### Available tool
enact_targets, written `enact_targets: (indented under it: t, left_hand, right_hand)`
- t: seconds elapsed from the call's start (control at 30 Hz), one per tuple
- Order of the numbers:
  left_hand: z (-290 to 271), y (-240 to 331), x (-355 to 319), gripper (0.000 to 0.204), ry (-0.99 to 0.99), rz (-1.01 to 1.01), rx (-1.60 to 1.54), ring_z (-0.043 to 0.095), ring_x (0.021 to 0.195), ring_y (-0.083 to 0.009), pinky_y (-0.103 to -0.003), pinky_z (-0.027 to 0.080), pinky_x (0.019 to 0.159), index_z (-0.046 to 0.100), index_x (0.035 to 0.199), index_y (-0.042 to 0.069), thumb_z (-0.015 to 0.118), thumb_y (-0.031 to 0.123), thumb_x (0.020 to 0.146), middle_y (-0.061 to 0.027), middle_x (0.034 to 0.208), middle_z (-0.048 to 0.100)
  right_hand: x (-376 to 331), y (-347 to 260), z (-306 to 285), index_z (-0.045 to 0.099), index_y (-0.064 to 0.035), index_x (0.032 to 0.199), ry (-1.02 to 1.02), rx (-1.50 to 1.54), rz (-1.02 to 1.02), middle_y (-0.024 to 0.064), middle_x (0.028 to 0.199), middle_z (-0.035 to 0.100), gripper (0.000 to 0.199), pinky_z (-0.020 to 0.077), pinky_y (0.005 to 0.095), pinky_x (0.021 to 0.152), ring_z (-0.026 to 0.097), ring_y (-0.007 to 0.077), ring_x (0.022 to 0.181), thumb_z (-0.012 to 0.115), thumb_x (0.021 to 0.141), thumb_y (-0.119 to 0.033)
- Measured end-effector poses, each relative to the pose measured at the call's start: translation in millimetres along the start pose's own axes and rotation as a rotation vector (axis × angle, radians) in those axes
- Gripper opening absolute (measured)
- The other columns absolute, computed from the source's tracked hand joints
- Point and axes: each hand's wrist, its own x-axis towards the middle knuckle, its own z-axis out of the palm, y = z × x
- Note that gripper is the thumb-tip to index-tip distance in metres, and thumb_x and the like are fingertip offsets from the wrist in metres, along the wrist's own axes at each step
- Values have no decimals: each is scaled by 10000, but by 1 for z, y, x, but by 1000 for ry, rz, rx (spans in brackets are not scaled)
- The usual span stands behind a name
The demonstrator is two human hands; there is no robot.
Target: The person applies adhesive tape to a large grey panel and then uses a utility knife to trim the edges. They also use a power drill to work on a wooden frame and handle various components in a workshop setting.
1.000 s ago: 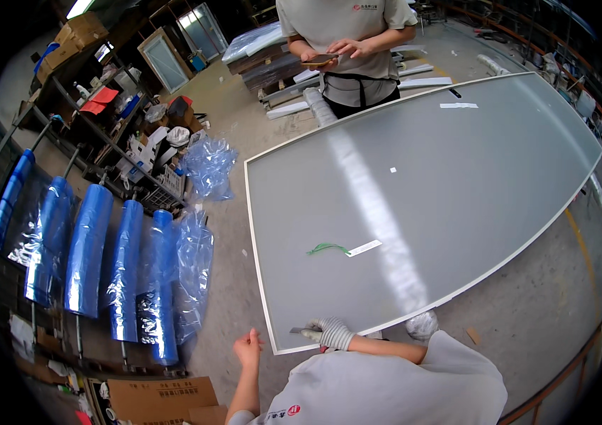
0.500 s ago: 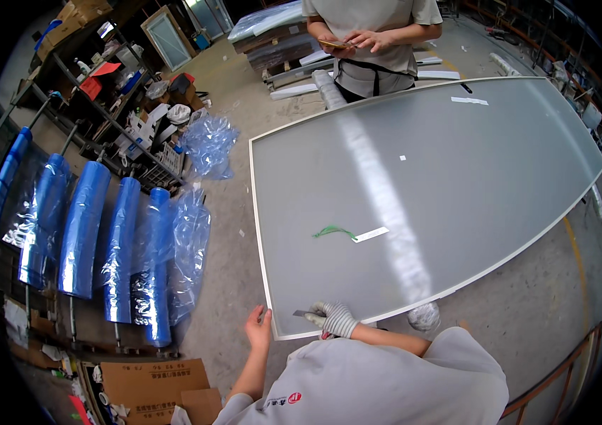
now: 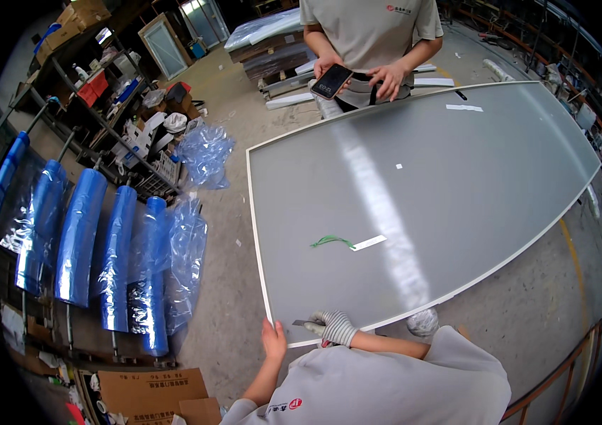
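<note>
A large grey panel (image 3: 315, 191) with a thin white frame lies flat in front of me. My bare left hand (image 3: 274, 338) is at its near left corner, fingers stretched out and touching the frame's edge. My right hand (image 3: 336, 327), in a striped white and grey glove, rests over the near edge close to that corner. It is closed on a small knife (image 3: 299, 323) with a flat grey blade pointing left over the panel; a bit of red shows beneath the glove, and most of the handle is hidden. A white tag (image 3: 369, 243) with a green string (image 3: 330, 240) lies on the panel.
Across the panel stands a person holding a phone (image 3: 332, 81). Rolls of blue plastic film (image 3: 81, 241) hang on a rack at left, with loose film (image 3: 205, 156) on the floor. A cardboard box (image 3: 152, 393) sits lower left. A wrapped support (image 3: 423, 323) pokes out beneath the panel.
My left hand has moved right and down onto the panel's corner. My right hand holds nearly the same place. The person opposite has lowered the phone, its screen now showing.
</note>
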Motion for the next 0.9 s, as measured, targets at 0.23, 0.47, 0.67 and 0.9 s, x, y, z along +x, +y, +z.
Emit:
enact_targets:
  t: [0.23,0.47,0.67,0.9]
  left_hand:
    - [0,3,-1,334,-8,-25,32,542,832,-465,-510,424,727,473,1043,-42,462,271,927,-291,873,566]
    - [2,1,1,334,18,-48,41,539,812,-465,-503,431,711,477,994,-33,466,294,928,-285,855,560]
    - [7,-8,-2,351,43,-91,58,542,803,-465,-507,432,698,485,976,-25,473,321,925,-285,850,558]
    - [5,7,-2,325,77,-97,27,559,785,-451,-510,437,674,490,970,-16,504,303,903,-268,811,578]
  right_hand:
    - [1,-1,-2,657,-47,962,-7,-26,-24,108,839,690,388,523,295,728,669,196,775,655,815,-406]
    - [0,-5,-3,657,-53,978,-54,4,54,120,845,689,397,526,303,716,675,205,779,643,818,-416]
    - [0,0,2,638,-38,1000,-6,9,-9,101,759,672,386,510,289,529,613,144,557,630,839,-389]
    - [8,17,8,647,-41,938,68,-70,-83,47,653,597,291,502,277,536,604,108,587,655,834,-312]
